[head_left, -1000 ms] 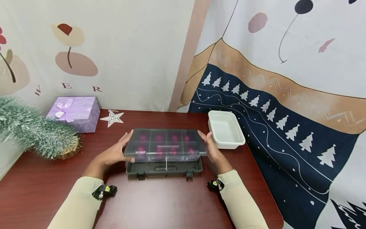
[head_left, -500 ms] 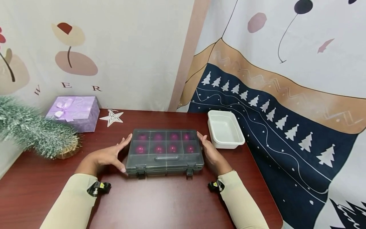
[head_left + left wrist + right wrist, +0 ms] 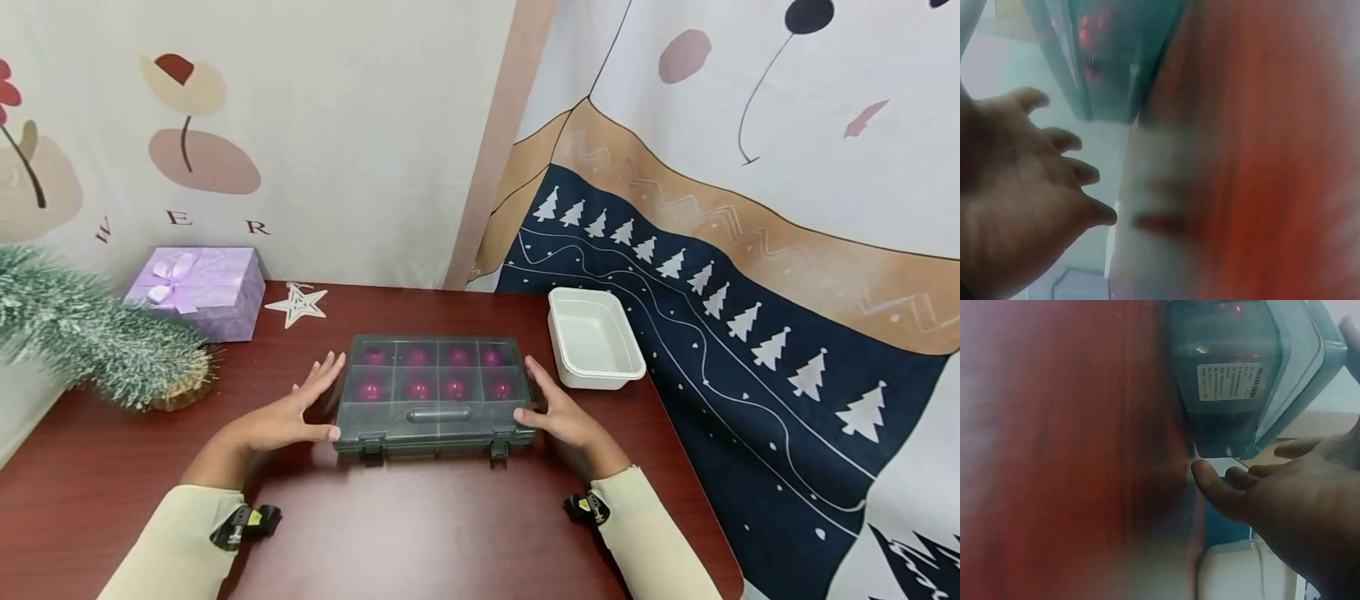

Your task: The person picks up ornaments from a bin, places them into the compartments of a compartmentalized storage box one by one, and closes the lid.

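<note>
A dark see-through plastic organizer box (image 3: 474, 417) lies flat on the table, its lid down. Round magenta balls (image 3: 418, 389) show through the lid, one in each of several compartments. Two latches hang at the box's front edge, the right latch (image 3: 498, 451) among them. My left hand (image 3: 277, 425) is spread beside the box's left side, thumb by the front corner; the left wrist view shows its fingers (image 3: 1067, 139) apart from the box. On the other side my right hand (image 3: 570, 417) is spread, thumb at the right front corner. A white label (image 3: 1230, 381) marks the box's side.
A white plastic tub (image 3: 597, 379) stands just behind and right of my right hand. Behind the left hand are a frosted toy tree (image 3: 112, 350), a purple gift box (image 3: 198, 287) and a white star (image 3: 297, 305). Printed cloth hangs along the table's back and right.
The lid came down from a raised position onto the box base. My left hand has drawn slightly away to the left; my right thumb has come round to the front corner.
</note>
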A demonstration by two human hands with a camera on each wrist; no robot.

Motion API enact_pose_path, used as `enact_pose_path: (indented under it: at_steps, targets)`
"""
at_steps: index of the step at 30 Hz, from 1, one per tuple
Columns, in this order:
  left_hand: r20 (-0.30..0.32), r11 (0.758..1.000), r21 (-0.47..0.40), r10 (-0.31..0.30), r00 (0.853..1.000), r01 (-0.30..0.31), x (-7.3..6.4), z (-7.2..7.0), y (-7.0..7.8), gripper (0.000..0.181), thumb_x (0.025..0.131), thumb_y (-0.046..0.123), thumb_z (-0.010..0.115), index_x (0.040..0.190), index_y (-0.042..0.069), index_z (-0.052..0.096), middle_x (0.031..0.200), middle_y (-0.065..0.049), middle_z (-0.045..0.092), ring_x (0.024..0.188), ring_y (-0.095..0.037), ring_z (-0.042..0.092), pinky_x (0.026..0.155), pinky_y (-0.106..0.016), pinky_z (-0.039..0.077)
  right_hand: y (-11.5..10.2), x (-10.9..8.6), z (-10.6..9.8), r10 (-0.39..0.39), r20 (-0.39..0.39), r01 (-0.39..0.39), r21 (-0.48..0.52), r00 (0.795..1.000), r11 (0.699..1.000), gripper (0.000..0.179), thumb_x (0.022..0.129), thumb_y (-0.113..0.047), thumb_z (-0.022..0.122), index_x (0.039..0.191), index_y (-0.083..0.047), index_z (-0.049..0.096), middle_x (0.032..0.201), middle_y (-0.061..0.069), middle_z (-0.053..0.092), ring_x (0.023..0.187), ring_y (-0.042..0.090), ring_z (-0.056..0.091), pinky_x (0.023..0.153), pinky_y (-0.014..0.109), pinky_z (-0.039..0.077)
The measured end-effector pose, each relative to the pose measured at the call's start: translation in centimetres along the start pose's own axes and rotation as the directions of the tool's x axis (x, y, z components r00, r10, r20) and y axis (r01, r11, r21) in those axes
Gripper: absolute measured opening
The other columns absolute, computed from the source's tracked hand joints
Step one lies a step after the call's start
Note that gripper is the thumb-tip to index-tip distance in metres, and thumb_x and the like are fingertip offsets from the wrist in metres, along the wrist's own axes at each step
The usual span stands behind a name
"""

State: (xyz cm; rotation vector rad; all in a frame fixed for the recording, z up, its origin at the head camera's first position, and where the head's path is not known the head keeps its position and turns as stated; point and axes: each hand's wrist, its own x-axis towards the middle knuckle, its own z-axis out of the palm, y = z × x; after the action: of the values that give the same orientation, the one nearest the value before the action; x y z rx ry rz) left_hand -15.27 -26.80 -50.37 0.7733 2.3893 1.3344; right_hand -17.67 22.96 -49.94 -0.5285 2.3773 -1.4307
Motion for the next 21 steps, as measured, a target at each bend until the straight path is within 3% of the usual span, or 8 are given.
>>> enact_pose_path:
  at_steps: [4, 9, 21]
  targets:
    - [-0.019, 1.000, -0.006, 0.012, 1.000, -0.012, -0.1, 1.3, 0.4, 0.118, 0.094, 0.023, 0.084, 0.177, 0.012, 0.002, 0.179, -0.030, -0.021, 0.159, -0.065, -0.027, 0.111, -0.092, -0.021, 0.1, -0.8, 0.2, -0.015, 0.027, 0.016, -0.030, 1.000, 0.999, 0.114, 0.094, -0.035, 0.087, 0.177, -0.010, 0.013, 0.185, 0.019, 0.000, 0.171, 0.044, 0.004, 0.133, 0.076, 0.015]
    - [-0.030, 1.000, 0.013, -0.016, 0.999, 0.016, 0.0, 2.3, 0.3, 0.114, 0.094, 0.025, 0.085, 0.177, 0.013, 0.008, 0.182, -0.027, -0.016, 0.161, -0.063, -0.023, 0.113, -0.092, -0.018, 0.4, -1.1, 0.6, -0.013, 0.034, 0.014, -0.045, 0.999, 0.999, 0.115, 0.093, -0.031, 0.089, 0.177, -0.013, 0.013, 0.186, 0.018, -0.003, 0.172, 0.043, 0.001, 0.134, 0.075, 0.016]
    - [-0.056, 1.000, 0.014, -0.024, 0.998, 0.025, 0.8, 2.2, 0.4, 0.104, 0.100, 0.022, 0.078, 0.177, 0.012, 0.009, 0.183, -0.026, -0.011, 0.163, -0.063, -0.019, 0.112, -0.093, -0.020, 0.4, -0.3, 1.5, -0.031, -0.026, 0.029, -0.085, 0.999, 0.996, 0.108, 0.097, -0.021, 0.085, 0.176, -0.008, 0.013, 0.186, 0.017, 0.002, 0.173, 0.038, 0.004, 0.137, 0.067, 0.013]
